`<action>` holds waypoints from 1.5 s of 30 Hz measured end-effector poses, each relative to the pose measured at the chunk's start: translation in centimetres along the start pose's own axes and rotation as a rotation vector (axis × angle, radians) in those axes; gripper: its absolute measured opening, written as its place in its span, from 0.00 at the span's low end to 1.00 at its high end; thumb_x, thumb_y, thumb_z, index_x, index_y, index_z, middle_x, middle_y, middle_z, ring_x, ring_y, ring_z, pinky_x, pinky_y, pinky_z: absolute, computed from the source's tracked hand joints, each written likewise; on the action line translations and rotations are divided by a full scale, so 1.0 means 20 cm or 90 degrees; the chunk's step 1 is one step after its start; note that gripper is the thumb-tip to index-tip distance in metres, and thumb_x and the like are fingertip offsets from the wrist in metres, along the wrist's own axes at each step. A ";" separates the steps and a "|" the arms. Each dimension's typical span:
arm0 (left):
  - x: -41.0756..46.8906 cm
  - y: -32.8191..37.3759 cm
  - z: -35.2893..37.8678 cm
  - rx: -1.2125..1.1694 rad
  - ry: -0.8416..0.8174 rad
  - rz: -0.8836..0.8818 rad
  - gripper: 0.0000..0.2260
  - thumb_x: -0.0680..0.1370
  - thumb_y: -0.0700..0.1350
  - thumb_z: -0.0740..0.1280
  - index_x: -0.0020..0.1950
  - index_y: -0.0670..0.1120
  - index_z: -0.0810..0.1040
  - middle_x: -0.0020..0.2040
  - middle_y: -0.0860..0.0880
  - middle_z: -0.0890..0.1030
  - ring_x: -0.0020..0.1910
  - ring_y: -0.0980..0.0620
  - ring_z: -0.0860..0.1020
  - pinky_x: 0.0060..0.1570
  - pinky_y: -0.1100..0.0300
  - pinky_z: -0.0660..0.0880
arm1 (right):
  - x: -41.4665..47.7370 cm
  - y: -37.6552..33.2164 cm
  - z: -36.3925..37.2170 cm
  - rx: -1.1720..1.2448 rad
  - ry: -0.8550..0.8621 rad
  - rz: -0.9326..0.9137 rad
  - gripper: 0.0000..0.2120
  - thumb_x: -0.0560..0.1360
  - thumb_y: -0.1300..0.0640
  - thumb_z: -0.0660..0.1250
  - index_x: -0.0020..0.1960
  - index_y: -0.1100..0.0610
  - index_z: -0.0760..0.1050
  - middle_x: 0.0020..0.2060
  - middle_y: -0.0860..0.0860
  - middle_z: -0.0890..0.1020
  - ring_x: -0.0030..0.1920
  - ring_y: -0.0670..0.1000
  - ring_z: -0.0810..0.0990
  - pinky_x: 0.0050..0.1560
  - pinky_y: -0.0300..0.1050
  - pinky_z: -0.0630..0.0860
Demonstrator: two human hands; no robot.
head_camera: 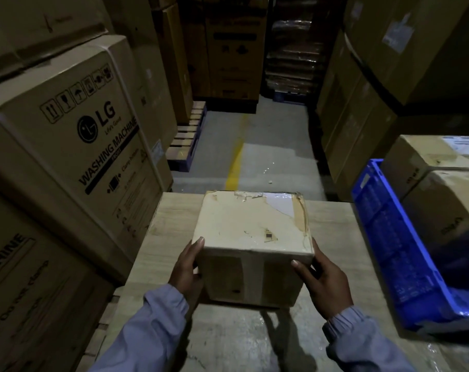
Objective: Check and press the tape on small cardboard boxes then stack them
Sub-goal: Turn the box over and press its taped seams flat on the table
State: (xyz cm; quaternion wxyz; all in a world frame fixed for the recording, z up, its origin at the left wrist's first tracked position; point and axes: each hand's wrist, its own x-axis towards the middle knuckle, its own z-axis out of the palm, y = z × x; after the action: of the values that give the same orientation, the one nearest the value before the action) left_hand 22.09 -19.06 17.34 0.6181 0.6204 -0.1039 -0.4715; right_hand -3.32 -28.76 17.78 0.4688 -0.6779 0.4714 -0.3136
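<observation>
Two hands clamp the small cardboard box [252, 232] from its sides: left hand [186, 267] flat on the left face, right hand [326, 280] with thumb on the front. It sits mid wooden table [174, 224], with crumpled tape [251, 196] along the far top edge. To the right is a blue crate [389, 237]; to the left, washing machine cartons [67, 130].

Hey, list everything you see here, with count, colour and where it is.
small cardboard box: one, pale brown, torn tape on top, on the table
table: one, light wood, under the box
crate: one, blue, table's right side
washing machine cartons: at least two, brown, stacked at left
plain cartons: two, brown, behind the crate
pallets: a stack, brown and blue, left of the aisle
floor line: one, yellow, along the aisle
left hand: holds the box's near left corner
right hand: holds its near right corner
</observation>
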 end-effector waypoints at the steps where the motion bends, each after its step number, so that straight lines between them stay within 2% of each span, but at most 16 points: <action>1: 0.01 0.01 0.00 -0.006 0.002 -0.009 0.06 0.80 0.49 0.62 0.54 0.51 0.77 0.54 0.47 0.79 0.52 0.48 0.77 0.45 0.53 0.78 | 0.00 -0.02 -0.01 -0.006 0.005 -0.006 0.34 0.72 0.42 0.71 0.74 0.45 0.64 0.62 0.43 0.76 0.62 0.45 0.76 0.62 0.42 0.74; 3: 0.02 0.00 -0.02 -0.025 -0.015 -0.011 0.08 0.78 0.49 0.65 0.56 0.50 0.78 0.56 0.44 0.80 0.55 0.45 0.77 0.56 0.43 0.76 | 0.00 -0.06 -0.04 -0.038 0.014 -0.025 0.35 0.70 0.36 0.69 0.74 0.41 0.62 0.62 0.44 0.77 0.61 0.46 0.76 0.62 0.44 0.75; 5: 0.03 -0.02 -0.03 -0.023 -0.021 -0.015 0.14 0.74 0.50 0.69 0.59 0.50 0.79 0.59 0.43 0.80 0.58 0.42 0.78 0.63 0.38 0.72 | 0.00 -0.12 -0.07 -0.099 0.026 -0.054 0.32 0.71 0.39 0.67 0.73 0.39 0.60 0.60 0.43 0.77 0.59 0.45 0.76 0.58 0.40 0.73; 12: 0.07 -0.08 -0.06 -0.011 0.036 0.007 0.16 0.81 0.52 0.62 0.69 0.55 0.73 0.67 0.45 0.76 0.64 0.41 0.75 0.59 0.41 0.75 | 0.01 -0.25 -0.05 -0.233 0.016 -0.215 0.28 0.77 0.38 0.60 0.74 0.44 0.62 0.70 0.46 0.71 0.67 0.45 0.72 0.66 0.43 0.71; 16: 0.12 -0.02 -0.12 0.054 0.102 0.105 0.20 0.81 0.49 0.62 0.71 0.66 0.66 0.74 0.46 0.66 0.69 0.39 0.70 0.62 0.38 0.73 | 0.01 -0.23 0.05 -0.227 -0.077 -0.266 0.30 0.76 0.39 0.59 0.76 0.41 0.58 0.75 0.42 0.62 0.74 0.39 0.59 0.72 0.33 0.57; 18: 0.13 0.02 -0.15 0.177 0.136 0.159 0.21 0.80 0.48 0.62 0.70 0.67 0.67 0.74 0.47 0.67 0.70 0.43 0.69 0.67 0.43 0.70 | 0.02 -0.20 0.11 -0.228 -0.115 -0.259 0.32 0.77 0.42 0.62 0.77 0.41 0.54 0.76 0.40 0.57 0.76 0.38 0.54 0.73 0.30 0.50; 21: 0.10 0.09 -0.15 0.330 0.145 0.209 0.17 0.82 0.42 0.61 0.70 0.52 0.74 0.73 0.49 0.70 0.70 0.52 0.68 0.66 0.57 0.65 | 0.06 -0.11 0.15 -0.273 -0.153 -0.226 0.34 0.78 0.50 0.65 0.77 0.38 0.49 0.77 0.37 0.51 0.76 0.39 0.48 0.73 0.35 0.46; 23: 0.09 0.12 -0.12 0.345 0.109 0.236 0.15 0.82 0.46 0.62 0.69 0.48 0.75 0.73 0.50 0.70 0.68 0.56 0.68 0.64 0.60 0.65 | 0.08 -0.02 0.15 -0.309 -0.187 -0.210 0.35 0.79 0.53 0.65 0.75 0.36 0.48 0.75 0.35 0.48 0.77 0.40 0.47 0.73 0.33 0.45; 26: 0.05 0.20 -0.07 0.293 0.024 0.200 0.29 0.76 0.67 0.59 0.70 0.50 0.73 0.67 0.48 0.76 0.64 0.50 0.75 0.66 0.49 0.71 | 0.09 0.11 0.15 -0.366 -0.226 -0.180 0.34 0.79 0.53 0.64 0.73 0.34 0.46 0.74 0.35 0.44 0.77 0.43 0.45 0.69 0.26 0.40; 29: 0.03 0.26 -0.06 0.297 -0.020 0.194 0.34 0.71 0.74 0.55 0.61 0.50 0.77 0.53 0.47 0.83 0.52 0.48 0.82 0.56 0.44 0.78 | 0.11 0.16 0.13 -0.382 -0.212 -0.143 0.35 0.79 0.49 0.64 0.74 0.37 0.44 0.75 0.40 0.46 0.77 0.46 0.46 0.74 0.36 0.46; 31: 0.04 0.29 -0.07 0.329 -0.020 0.182 0.37 0.67 0.78 0.55 0.60 0.51 0.78 0.50 0.48 0.83 0.50 0.48 0.82 0.55 0.44 0.78 | 0.12 0.18 0.12 -0.372 -0.203 -0.106 0.35 0.77 0.44 0.64 0.75 0.41 0.44 0.76 0.45 0.46 0.77 0.48 0.47 0.75 0.40 0.48; 33: 0.06 0.29 -0.09 0.340 -0.040 0.179 0.38 0.65 0.79 0.54 0.57 0.52 0.78 0.49 0.49 0.84 0.50 0.48 0.82 0.56 0.45 0.77 | 0.12 0.18 0.12 -0.357 -0.191 -0.057 0.42 0.72 0.31 0.60 0.76 0.44 0.43 0.77 0.49 0.46 0.77 0.49 0.47 0.73 0.40 0.51; 35: 0.07 0.30 -0.10 0.357 -0.066 0.157 0.37 0.65 0.80 0.57 0.60 0.53 0.77 0.51 0.49 0.84 0.51 0.48 0.82 0.57 0.44 0.76 | 0.13 0.20 0.12 -0.332 -0.171 -0.021 0.46 0.66 0.24 0.57 0.76 0.42 0.44 0.78 0.53 0.47 0.78 0.53 0.48 0.73 0.45 0.56; 39: 0.10 0.29 -0.13 0.391 -0.068 0.159 0.38 0.65 0.76 0.64 0.67 0.54 0.72 0.54 0.50 0.83 0.53 0.49 0.82 0.57 0.44 0.77 | 0.12 0.22 0.12 -0.256 -0.120 0.036 0.45 0.65 0.32 0.70 0.74 0.35 0.50 0.78 0.55 0.52 0.72 0.56 0.66 0.65 0.47 0.71; 42: 0.13 0.27 -0.17 0.383 -0.067 0.159 0.37 0.64 0.77 0.64 0.67 0.58 0.72 0.54 0.50 0.83 0.53 0.48 0.82 0.57 0.42 0.77 | 0.12 0.23 0.13 -0.196 -0.086 0.091 0.56 0.62 0.37 0.77 0.78 0.45 0.47 0.71 0.52 0.69 0.59 0.51 0.75 0.52 0.42 0.71; 45: 0.15 0.27 -0.20 0.368 -0.062 0.153 0.33 0.65 0.76 0.64 0.64 0.60 0.74 0.53 0.50 0.83 0.53 0.47 0.82 0.58 0.41 0.75 | 0.13 0.25 0.16 -0.133 -0.055 0.190 0.67 0.57 0.44 0.82 0.78 0.50 0.38 0.61 0.52 0.79 0.58 0.57 0.79 0.50 0.45 0.74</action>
State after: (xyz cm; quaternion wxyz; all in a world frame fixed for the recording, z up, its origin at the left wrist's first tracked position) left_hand 28.97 -19.58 19.84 0.4618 0.7304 -0.3354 -0.3753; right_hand -1.36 -30.79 11.93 0.4572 -0.6583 0.5761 -0.1602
